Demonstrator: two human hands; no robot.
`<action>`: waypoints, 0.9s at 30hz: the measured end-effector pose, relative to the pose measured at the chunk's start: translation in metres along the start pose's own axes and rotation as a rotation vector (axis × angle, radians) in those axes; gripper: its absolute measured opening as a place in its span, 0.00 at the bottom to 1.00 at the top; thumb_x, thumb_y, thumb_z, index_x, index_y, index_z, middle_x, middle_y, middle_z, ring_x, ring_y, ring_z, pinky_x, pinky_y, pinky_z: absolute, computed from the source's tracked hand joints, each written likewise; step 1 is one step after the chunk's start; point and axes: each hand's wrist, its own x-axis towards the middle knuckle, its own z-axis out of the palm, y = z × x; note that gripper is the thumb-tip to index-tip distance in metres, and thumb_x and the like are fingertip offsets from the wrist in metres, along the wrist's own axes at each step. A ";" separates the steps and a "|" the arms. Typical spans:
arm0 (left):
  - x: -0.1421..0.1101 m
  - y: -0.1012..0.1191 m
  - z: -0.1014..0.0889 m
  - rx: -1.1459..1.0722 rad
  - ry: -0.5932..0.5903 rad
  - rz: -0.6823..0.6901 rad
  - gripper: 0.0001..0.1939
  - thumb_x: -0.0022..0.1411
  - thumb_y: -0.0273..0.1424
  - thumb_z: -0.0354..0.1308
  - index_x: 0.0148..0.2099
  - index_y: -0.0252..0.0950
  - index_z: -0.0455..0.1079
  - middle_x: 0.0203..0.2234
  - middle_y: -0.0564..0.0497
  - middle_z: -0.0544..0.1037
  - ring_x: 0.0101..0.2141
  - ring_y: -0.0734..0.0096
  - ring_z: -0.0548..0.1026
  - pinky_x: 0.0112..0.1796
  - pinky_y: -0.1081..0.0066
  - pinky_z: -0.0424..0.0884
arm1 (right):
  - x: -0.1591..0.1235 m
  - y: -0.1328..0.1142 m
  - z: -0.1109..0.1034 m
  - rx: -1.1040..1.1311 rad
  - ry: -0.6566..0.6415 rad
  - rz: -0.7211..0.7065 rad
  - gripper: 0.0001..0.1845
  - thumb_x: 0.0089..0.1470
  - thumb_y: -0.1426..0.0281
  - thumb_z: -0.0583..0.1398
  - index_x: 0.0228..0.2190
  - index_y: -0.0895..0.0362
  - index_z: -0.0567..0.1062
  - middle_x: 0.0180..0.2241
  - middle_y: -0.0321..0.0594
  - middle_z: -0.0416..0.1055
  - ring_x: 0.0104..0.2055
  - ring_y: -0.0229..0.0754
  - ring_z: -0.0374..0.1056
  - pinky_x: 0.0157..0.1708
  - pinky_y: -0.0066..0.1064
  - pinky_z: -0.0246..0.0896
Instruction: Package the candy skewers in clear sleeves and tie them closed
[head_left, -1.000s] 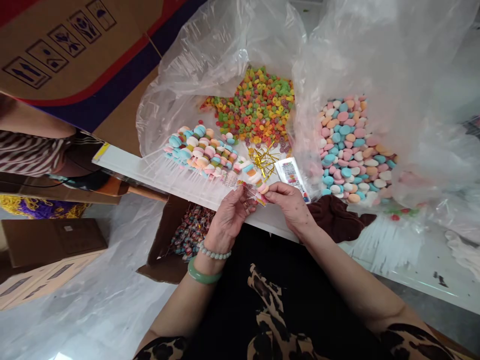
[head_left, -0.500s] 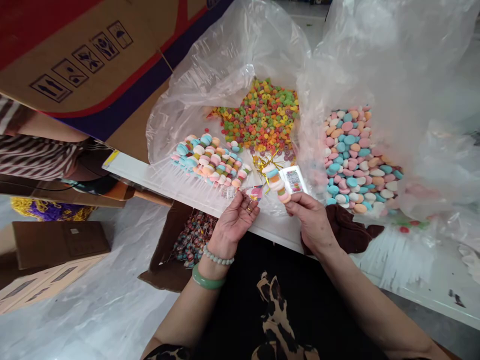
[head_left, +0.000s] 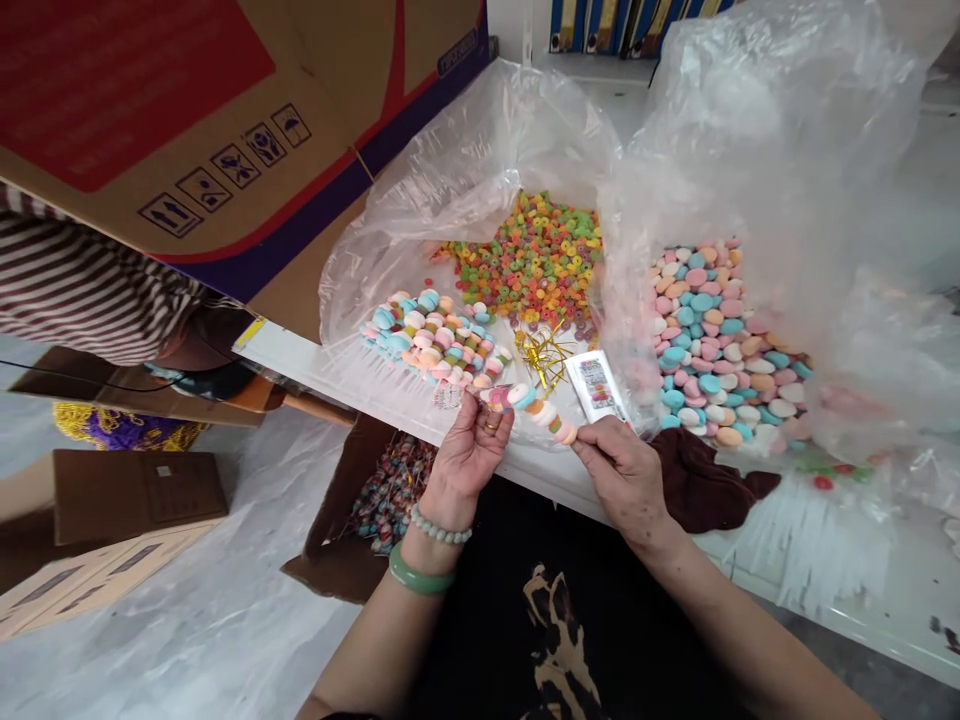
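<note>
My right hand pinches the lower end of a candy skewer, a row of pastel marshmallows and gummy rings. The skewer's upper end reaches to a small printed plastic bag, which my left hand holds between thumb and fingers. Whether the skewer's tip is inside the bag or just at its mouth, I cannot tell. Beyond my left hand lies a pile of finished candy skewers with white sticks. Gold twist ties and a stack of white printed labels lie behind the held skewer.
Loose gummy rings and pastel marshmallows sit on clear plastic sheeting. A brown cloth and white sticks are at right. A carton of wrapped candy stands below the table edge; a big cardboard box and a person's striped sleeve are left.
My right hand has tipped the skewer leftward, bringing its upper end against the bag in my left hand. The view has shifted slightly.
</note>
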 end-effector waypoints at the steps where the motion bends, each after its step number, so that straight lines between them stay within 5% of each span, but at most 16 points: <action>1: 0.000 0.001 0.000 -0.008 0.012 0.021 0.11 0.69 0.31 0.52 0.36 0.37 0.74 0.27 0.54 0.81 0.28 0.76 0.79 0.38 0.71 0.77 | -0.001 0.001 0.000 -0.047 -0.001 -0.032 0.08 0.60 0.71 0.57 0.31 0.54 0.75 0.28 0.37 0.69 0.31 0.39 0.66 0.35 0.31 0.60; 6: 0.001 0.001 -0.003 0.005 -0.016 0.180 0.07 0.66 0.28 0.57 0.33 0.37 0.73 0.23 0.58 0.78 0.22 0.82 0.75 0.30 0.79 0.74 | -0.006 0.001 -0.002 -0.274 0.006 -0.201 0.10 0.60 0.75 0.56 0.32 0.54 0.77 0.30 0.41 0.71 0.33 0.41 0.67 0.35 0.31 0.61; 10: 0.003 0.006 -0.006 0.026 -0.062 0.290 0.06 0.65 0.27 0.59 0.33 0.36 0.72 0.24 0.57 0.78 0.22 0.82 0.75 0.30 0.78 0.75 | -0.005 -0.001 -0.003 -0.258 0.013 -0.187 0.10 0.59 0.75 0.56 0.32 0.53 0.77 0.30 0.40 0.72 0.34 0.41 0.68 0.35 0.32 0.61; 17: -0.001 0.013 0.002 -0.046 0.061 0.190 0.08 0.69 0.27 0.53 0.37 0.36 0.72 0.25 0.56 0.79 0.23 0.80 0.77 0.33 0.76 0.78 | 0.002 -0.009 -0.003 0.086 0.024 0.083 0.07 0.58 0.71 0.60 0.27 0.54 0.74 0.26 0.34 0.69 0.29 0.38 0.65 0.32 0.30 0.60; 27: -0.012 0.004 0.014 -0.096 0.065 0.131 0.10 0.70 0.27 0.49 0.38 0.33 0.71 0.21 0.56 0.78 0.21 0.79 0.77 0.29 0.77 0.78 | -0.001 -0.010 0.004 0.108 0.009 0.007 0.07 0.58 0.72 0.60 0.28 0.54 0.75 0.26 0.35 0.69 0.29 0.37 0.65 0.32 0.30 0.60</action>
